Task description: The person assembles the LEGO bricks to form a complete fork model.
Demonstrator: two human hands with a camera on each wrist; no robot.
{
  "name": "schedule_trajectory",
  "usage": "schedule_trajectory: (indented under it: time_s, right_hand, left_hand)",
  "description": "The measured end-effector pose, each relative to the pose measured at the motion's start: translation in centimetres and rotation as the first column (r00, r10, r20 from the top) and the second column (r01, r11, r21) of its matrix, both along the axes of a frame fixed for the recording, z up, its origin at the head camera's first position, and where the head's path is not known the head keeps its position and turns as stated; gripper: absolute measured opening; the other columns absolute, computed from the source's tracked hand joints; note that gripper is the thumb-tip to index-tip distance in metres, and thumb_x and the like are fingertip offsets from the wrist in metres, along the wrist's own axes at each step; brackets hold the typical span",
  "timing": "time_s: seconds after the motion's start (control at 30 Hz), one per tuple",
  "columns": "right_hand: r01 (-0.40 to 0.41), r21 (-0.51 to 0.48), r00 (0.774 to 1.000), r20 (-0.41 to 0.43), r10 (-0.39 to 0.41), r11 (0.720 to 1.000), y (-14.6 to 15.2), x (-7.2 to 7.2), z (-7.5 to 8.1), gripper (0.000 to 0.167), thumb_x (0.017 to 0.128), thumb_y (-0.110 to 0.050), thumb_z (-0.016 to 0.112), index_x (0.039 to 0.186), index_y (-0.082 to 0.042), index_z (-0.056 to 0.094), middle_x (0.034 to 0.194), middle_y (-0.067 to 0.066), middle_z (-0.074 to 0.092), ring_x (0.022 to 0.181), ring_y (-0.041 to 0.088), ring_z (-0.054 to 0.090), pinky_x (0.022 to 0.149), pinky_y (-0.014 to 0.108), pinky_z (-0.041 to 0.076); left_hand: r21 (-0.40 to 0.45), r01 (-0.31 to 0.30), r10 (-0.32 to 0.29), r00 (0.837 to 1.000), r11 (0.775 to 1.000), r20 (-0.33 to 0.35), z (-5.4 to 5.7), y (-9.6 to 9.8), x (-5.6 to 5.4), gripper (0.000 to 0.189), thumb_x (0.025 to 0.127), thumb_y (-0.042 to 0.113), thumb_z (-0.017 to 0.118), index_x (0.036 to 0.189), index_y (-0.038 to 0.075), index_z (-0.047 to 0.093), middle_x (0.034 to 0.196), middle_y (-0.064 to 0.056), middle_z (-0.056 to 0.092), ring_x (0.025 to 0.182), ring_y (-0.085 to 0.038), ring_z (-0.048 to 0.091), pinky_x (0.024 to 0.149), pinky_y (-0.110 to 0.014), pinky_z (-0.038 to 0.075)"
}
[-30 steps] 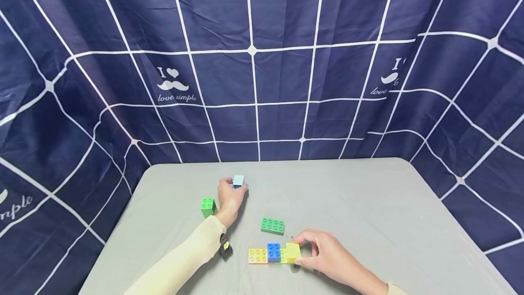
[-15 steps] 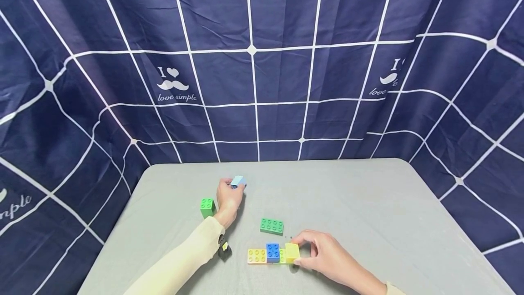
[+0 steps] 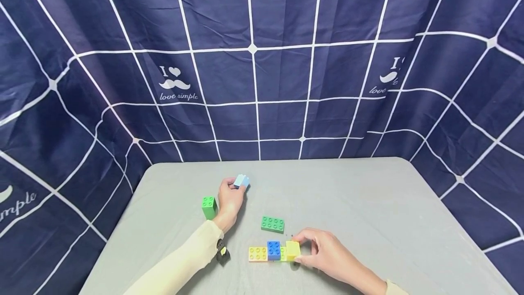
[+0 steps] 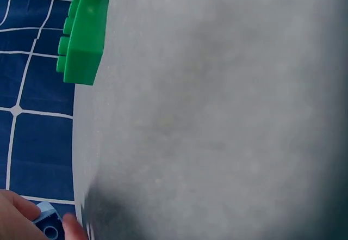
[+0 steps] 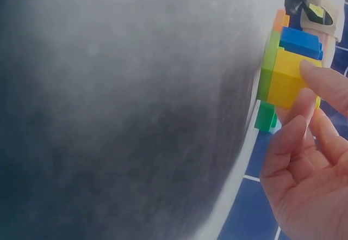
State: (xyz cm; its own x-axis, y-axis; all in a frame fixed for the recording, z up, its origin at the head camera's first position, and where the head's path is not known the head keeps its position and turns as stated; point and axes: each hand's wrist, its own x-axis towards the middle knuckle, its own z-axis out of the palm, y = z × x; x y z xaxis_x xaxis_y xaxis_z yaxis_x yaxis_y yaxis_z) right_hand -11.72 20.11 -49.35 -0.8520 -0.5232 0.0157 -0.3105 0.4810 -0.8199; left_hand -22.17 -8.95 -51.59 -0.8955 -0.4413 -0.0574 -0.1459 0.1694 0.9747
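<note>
In the head view, my left hand (image 3: pixel 231 198) pinches a light blue brick (image 3: pixel 241 180) near the table's far edge. The brick is tilted; its hollow underside with a round tube (image 4: pixel 50 232) shows in the left wrist view. My right hand (image 3: pixel 327 254) holds a yellow brick (image 3: pixel 293 250) between thumb and fingers. That yellow brick sits on the right end of a lime green brick (image 5: pixel 266 77). A blue brick (image 3: pixel 274 250) stands on the same low row, left of the yellow one. An orange-yellow brick (image 3: pixel 258 254) forms the row's left end.
A dark green brick (image 3: pixel 272 224) lies just behind the row. Left of my left forearm stands a tall bright green brick (image 3: pixel 209 207). The grey table (image 3: pixel 348 195) is backed by a dark blue cloth (image 3: pixel 286 81) with white grid lines.
The light blue brick has turned and tilted in my left hand, and has risen slightly. My right hand stays on the yellow brick.
</note>
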Motion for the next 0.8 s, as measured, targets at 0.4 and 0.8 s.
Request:
schedule_trajectory:
  time_s: [0.4, 0.8]
  right_hand:
    - [-0.005, -0.007, 1.0, -0.008, 0.005, 1.0, 0.1, 0.0, -0.1, 0.029, 0.087, -0.023, 0.094, 0.113, -0.024, 0.081, 0.093, -0.012, 0.07, 0.062, 0.002, 0.053, 0.054, 0.025, 0.047]
    - [-0.004, 0.001, 1.0, 0.009, 0.004, 1.0, 0.0, 0.0, 0.2, 0.029, 0.087, -0.023, 0.094, 0.113, -0.024, 0.08, 0.095, -0.011, 0.07, 0.062, 0.003, 0.053, 0.054, 0.025, 0.046]
  left_hand:
    - [0.134, 0.073, -0.066, 0.996, 0.988, -0.061, 0.5, -0.1, 0.9, 0.042, 0.089, -0.008, 0.073, 0.128, -0.007, 0.06, 0.105, -0.014, 0.067, 0.083, -0.015, 0.063, 0.066, -0.022, 0.053]
    - [0.175, 0.232, -0.219, 0.972, 0.957, -0.089, 1.1, -0.2, 2.0, 0.045, 0.091, -0.008, 0.071, 0.135, -0.008, 0.059, 0.12, -0.019, 0.064, 0.085, -0.019, 0.065, 0.076, -0.028, 0.058]
